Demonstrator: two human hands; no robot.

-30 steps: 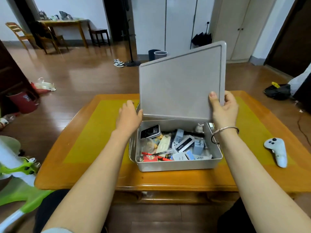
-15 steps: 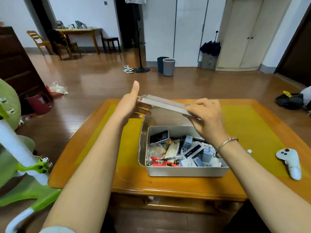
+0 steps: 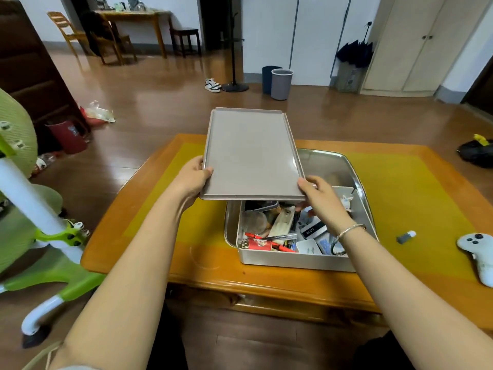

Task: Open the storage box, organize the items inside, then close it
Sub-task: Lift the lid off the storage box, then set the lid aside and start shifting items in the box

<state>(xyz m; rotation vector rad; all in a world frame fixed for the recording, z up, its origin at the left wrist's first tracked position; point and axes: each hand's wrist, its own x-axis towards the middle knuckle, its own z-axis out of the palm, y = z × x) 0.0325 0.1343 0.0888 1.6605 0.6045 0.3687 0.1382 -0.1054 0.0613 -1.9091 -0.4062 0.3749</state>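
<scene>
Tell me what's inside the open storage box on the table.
The storage box holds jumbled small items: a red tin, a white figurine, small cartons. The lid and right hand cover the back part.

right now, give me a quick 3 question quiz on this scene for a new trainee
1. True or false: the lid is off the storage box and held in the air by both hands.
2. Which hand wears the bracelet? A) the left hand B) the right hand
3. Fill in: on the table, to the right of the box, lie a small grey and white tube and a white ______.

Key
1. True: each hand grips a near corner of the lid above the open box.
2. B
3. game controller
</scene>
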